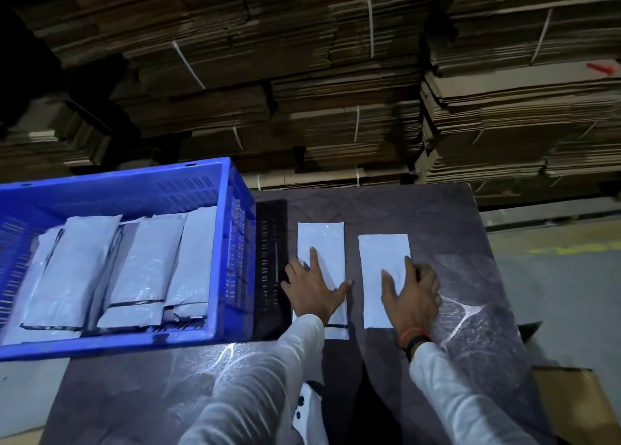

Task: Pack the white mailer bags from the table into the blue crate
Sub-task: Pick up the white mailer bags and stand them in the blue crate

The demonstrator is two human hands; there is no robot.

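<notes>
Two white mailer bags lie side by side on the dark table [403, 209]. My left hand [314, 286] rests flat, fingers spread, on the left bag [322, 239]. On the right bag [383, 253] my right hand [411, 293] lies flat too, fingers apart, its outer fingers over the bag's right edge. Neither bag is lifted. The blue crate [232, 243] stands to the left at the table's edge, with several white mailer bags [141, 269] lying in a row inside it.
Tall stacks of flat, strapped cardboard [336, 91] rise right behind the table. A brown carton [571, 401] sits on the floor at the lower right. Grey floor [554, 276] shows to the right of the table.
</notes>
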